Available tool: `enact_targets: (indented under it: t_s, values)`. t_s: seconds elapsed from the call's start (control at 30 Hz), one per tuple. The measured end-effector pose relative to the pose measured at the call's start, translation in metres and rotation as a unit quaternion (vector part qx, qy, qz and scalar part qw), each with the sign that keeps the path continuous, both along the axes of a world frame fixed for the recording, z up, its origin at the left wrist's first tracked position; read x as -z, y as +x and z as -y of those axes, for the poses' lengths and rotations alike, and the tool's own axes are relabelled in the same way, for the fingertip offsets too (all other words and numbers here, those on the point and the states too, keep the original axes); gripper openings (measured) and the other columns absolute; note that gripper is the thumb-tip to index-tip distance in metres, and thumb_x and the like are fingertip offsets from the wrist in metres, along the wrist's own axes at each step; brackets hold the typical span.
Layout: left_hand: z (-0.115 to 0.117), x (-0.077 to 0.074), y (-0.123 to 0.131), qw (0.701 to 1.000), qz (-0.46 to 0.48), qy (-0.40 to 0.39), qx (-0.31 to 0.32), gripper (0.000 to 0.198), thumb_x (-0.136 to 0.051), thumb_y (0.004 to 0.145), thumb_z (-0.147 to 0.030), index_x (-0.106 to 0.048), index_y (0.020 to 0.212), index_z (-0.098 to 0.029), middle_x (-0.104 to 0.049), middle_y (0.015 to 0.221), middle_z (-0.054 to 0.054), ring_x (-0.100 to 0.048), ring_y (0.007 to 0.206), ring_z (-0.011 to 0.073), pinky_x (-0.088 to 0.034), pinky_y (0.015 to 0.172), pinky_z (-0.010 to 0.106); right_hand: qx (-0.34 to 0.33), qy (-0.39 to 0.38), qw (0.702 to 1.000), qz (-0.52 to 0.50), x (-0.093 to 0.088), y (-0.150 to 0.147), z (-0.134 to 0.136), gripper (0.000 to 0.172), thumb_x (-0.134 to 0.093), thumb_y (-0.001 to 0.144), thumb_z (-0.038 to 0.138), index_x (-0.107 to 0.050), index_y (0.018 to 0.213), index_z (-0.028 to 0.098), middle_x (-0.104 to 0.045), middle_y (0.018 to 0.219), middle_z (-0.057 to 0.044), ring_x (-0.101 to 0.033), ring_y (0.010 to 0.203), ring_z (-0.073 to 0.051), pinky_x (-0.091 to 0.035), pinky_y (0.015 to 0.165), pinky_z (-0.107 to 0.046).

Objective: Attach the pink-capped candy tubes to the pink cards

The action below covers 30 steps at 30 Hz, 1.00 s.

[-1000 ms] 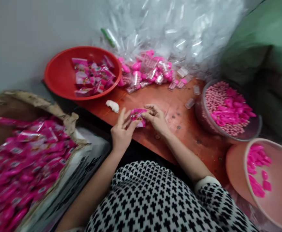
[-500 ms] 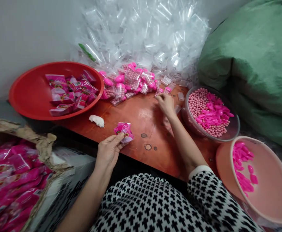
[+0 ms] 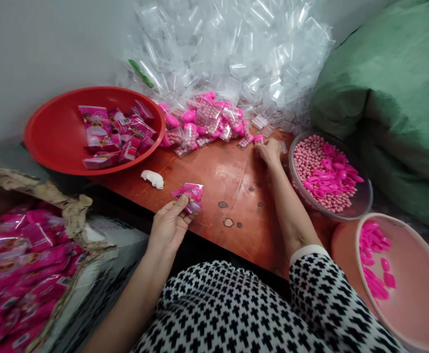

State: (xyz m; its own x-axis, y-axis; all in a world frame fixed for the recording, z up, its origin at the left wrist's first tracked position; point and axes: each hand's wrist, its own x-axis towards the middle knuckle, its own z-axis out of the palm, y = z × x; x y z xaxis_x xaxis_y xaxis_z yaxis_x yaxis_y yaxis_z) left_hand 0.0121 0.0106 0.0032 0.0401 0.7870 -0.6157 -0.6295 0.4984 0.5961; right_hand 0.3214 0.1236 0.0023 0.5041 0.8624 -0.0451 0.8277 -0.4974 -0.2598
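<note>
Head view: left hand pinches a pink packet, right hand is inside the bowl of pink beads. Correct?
One error: the right hand is not inside the bowl of pink beads. The head view shows it outside, left of the bowl, at the right end of the pile of pink-and-clear items. The left hand does pinch a pink packet.
</note>
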Motion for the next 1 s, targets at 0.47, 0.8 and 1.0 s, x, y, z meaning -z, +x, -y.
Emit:
enact_targets:
  t_s: [0.47, 0.8, 1.0]
  values:
    - [0.006, -0.003, -0.003, 0.997, 0.049, -0.027, -0.044, 0.009, -0.065, 0.081, -0.011, -0.065, 0.072, -0.014, -0.068, 0.066, -0.001, -0.065, 0.057, 0.0096, -0.059, 0.059, 0.023, -0.121, -0.035, 0.988, 0.088, -0.009, -0.028, 0.078, 0.043, -0.053, 0.088, 0.048, -0.06, 0.117, 0.017, -0.061, 0.121, -0.018, -0.059, 0.11, -0.034, -0.048, 0.083, -0.044]
    - [0.005, 0.0, 0.001, 0.985, 0.116, -0.062, -0.111, 0.007, -0.07, 0.081, -0.021, -0.066, 0.077, -0.016, -0.071, 0.076, 0.002, -0.069, 0.072, 0.0128, -0.059, 0.073, 0.027, -0.17, 0.064, 0.887, -0.425, -0.013, -0.104, 0.136, 0.032, -0.046, 0.09, 0.051, -0.053, 0.085, 0.02, -0.064, 0.065, -0.001, -0.058, 0.048, -0.015, -0.047, 0.047, -0.026]
    - [0.005, -0.001, 0.005, 0.981, 0.152, -0.047, -0.108, 0.011, -0.063, 0.087, -0.023, -0.065, 0.079, -0.015, -0.071, 0.074, 0.002, -0.069, 0.07, 0.0114, -0.056, 0.074, 0.023, -0.159, 0.062, 0.809, -0.563, -0.005, -0.181, 0.187, 0.031, -0.053, 0.088, 0.052, -0.053, 0.088, 0.021, -0.061, 0.066, 0.004, -0.055, 0.045, -0.008, -0.044, 0.039, -0.018]
